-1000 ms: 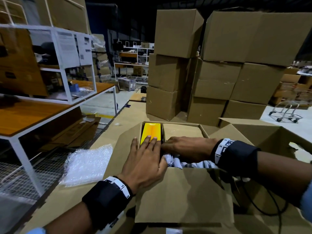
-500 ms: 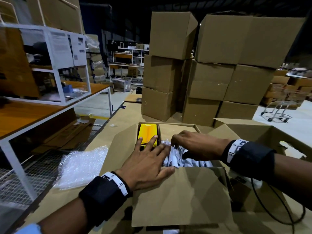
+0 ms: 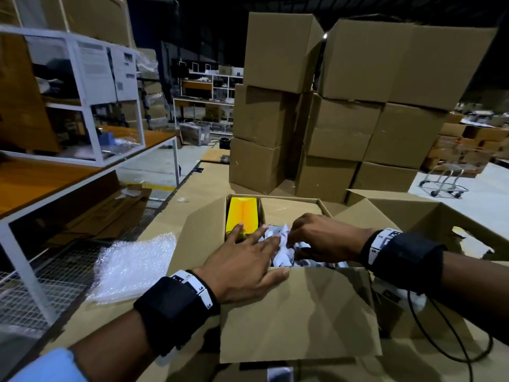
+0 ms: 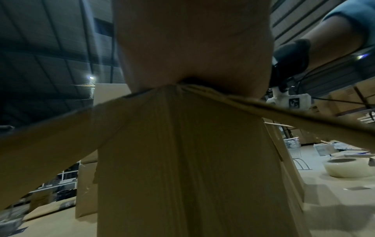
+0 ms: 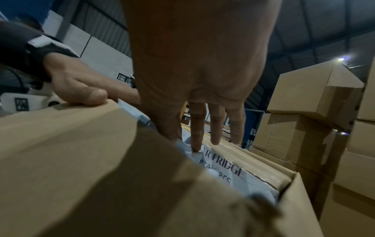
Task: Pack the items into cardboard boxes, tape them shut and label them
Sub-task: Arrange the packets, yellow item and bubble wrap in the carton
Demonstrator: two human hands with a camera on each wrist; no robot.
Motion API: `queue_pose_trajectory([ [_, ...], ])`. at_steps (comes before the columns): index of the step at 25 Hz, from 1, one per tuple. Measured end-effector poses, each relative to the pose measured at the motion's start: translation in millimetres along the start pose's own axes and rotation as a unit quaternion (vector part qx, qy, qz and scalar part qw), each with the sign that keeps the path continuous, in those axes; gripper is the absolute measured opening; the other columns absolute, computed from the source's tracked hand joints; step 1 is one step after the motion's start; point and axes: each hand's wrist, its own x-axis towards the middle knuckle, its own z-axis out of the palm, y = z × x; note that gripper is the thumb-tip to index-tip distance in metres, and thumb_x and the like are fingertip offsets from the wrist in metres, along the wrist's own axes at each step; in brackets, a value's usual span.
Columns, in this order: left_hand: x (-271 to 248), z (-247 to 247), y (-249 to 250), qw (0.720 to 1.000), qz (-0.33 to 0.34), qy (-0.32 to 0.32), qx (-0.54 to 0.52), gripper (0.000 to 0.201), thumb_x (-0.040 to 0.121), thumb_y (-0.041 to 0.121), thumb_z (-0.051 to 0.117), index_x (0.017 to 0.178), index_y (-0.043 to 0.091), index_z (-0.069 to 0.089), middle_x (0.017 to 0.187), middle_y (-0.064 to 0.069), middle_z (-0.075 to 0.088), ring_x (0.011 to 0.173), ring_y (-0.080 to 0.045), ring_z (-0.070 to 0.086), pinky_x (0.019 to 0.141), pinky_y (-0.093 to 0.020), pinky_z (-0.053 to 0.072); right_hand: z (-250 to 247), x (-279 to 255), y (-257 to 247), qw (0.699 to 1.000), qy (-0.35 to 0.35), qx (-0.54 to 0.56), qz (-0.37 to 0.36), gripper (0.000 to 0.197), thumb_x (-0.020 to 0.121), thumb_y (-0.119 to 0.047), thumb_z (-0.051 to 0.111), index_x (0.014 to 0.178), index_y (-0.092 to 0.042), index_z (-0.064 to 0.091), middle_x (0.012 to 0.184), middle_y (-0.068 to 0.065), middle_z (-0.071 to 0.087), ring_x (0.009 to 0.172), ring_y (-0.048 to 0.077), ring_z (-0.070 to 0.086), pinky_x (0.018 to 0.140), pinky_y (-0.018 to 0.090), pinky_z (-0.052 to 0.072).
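Observation:
An open cardboard box [image 3: 300, 312] stands in front of me. At its back left stands a yellow item [image 3: 242, 213], and a white printed wrap [image 3: 281, 255] fills the middle. My left hand [image 3: 256, 244] lies flat across the box's near left corner. Its straight fingertips reach the yellow item and the wrap, and its thumb rests on the near flap. My right hand [image 3: 294, 235] is over the wrap. In the right wrist view its fingers [image 5: 195, 128] point down, and thumb and index pinch the crumpled wrap [image 5: 233, 174]. The left wrist view shows only palm and box wall [image 4: 182, 160].
A sheet of bubble wrap [image 3: 135, 266] lies left of the box. Sealed cartons [image 3: 344, 106] are stacked just behind it. A second open box [image 3: 454, 224] is at the right, and a white-framed wooden table [image 3: 41, 183] at the left. A tape roll [image 4: 349, 166] sits nearby.
My right hand has moved right, from beside the yellow item to the middle of the white wrap. My left hand has slid slightly right, its fingers now spread over the yellow item and the wrap.

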Motion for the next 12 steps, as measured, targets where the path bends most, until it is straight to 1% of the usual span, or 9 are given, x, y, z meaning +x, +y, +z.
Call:
queue_pose_trajectory([
  [2, -2.1, -4.8, -0.1, 1.000, 0.006, -0.021, -0.007, 0.080, 0.099, 0.068, 0.016, 0.160, 0.017, 0.011, 0.168, -0.002, 0.012, 0.155, -0.012, -0.001, 0.122, -0.054, -0.002, 1.8, -2.8, 2.7, 1.000, 0.000, -0.010, 0.001, 0.020, 0.098, -0.031, 0.058, 0.112, -0.026, 0.070, 0.110, 0.002, 0.067, 0.099, 0.024, 0.062, 0.082, 0.042, 0.053],
  [5, -1.7, -16.0, 1.0, 0.997, 0.036, -0.071, 0.006, 0.079, 0.098, 0.071, 0.021, 0.159, 0.020, 0.019, 0.169, 0.000, 0.006, 0.155, -0.015, 0.000, 0.121, -0.059, -0.005, 3.8, -11.1, 8.5, 1.000, 0.002, 0.009, 0.012, 0.020, 0.098, -0.029, 0.057, 0.112, -0.027, 0.071, 0.108, -0.001, 0.071, 0.095, 0.021, 0.067, 0.079, 0.040, 0.056],
  [7, 3.6, -21.9, 4.1, 0.994, 0.050, -0.094, 0.020, 0.082, 0.096, 0.073, 0.023, 0.159, 0.020, 0.022, 0.168, -0.003, 0.009, 0.155, -0.017, 0.004, 0.121, -0.059, -0.007, 2.0, -14.6, 9.3, 0.999, 0.010, 0.037, 0.012, 0.020, 0.098, -0.029, 0.057, 0.112, -0.026, 0.071, 0.105, -0.002, 0.074, 0.094, 0.020, 0.068, 0.078, 0.038, 0.055],
  [9, 12.1, -23.2, 5.7, 0.993, 0.059, -0.103, 0.025, 0.086, 0.094, 0.075, 0.026, 0.159, 0.018, 0.020, 0.166, -0.009, 0.019, 0.154, -0.020, 0.011, 0.122, -0.057, -0.006, -0.6, -16.9, 5.3, 0.998, 0.019, 0.059, 0.019, 0.020, 0.099, -0.027, 0.057, 0.114, -0.024, 0.069, 0.096, 0.002, 0.075, 0.087, 0.025, 0.068, 0.070, 0.033, 0.049],
  [10, 16.1, -21.6, 5.1, 0.993, 0.061, -0.105, 0.015, 0.088, 0.093, 0.077, 0.026, 0.159, 0.019, 0.018, 0.165, -0.011, 0.023, 0.154, -0.022, 0.015, 0.123, -0.055, -0.006, -1.0, -16.9, 3.2, 0.997, 0.024, 0.064, 0.020, 0.022, 0.098, -0.026, 0.057, 0.117, -0.023, 0.067, 0.093, 0.004, 0.075, 0.084, 0.027, 0.066, 0.066, 0.032, 0.043],
  [11, 18.3, -20.9, 3.9, 0.993, 0.063, -0.103, 0.001, 0.090, 0.091, 0.079, 0.026, 0.159, 0.021, 0.015, 0.163, -0.013, 0.026, 0.153, -0.023, 0.017, 0.123, -0.053, -0.007, -1.6, -16.9, 1.1, 0.997, 0.027, 0.066, 0.023, 0.025, 0.098, -0.026, 0.057, 0.121, -0.023, 0.065, 0.094, 0.006, 0.074, 0.084, 0.029, 0.065, 0.064, 0.030, 0.036],
  [12, 18.9, -20.2, 2.7, 0.993, 0.063, -0.099, -0.012, 0.091, 0.089, 0.080, 0.026, 0.159, 0.022, 0.014, 0.162, -0.014, 0.028, 0.153, -0.023, 0.018, 0.123, -0.052, -0.009, -0.1, -16.1, 0.8, 0.997, 0.027, 0.072, 0.026, 0.029, 0.098, -0.026, 0.058, 0.126, -0.023, 0.062, 0.098, 0.007, 0.074, 0.086, 0.030, 0.065, 0.064, 0.029, 0.033],
])
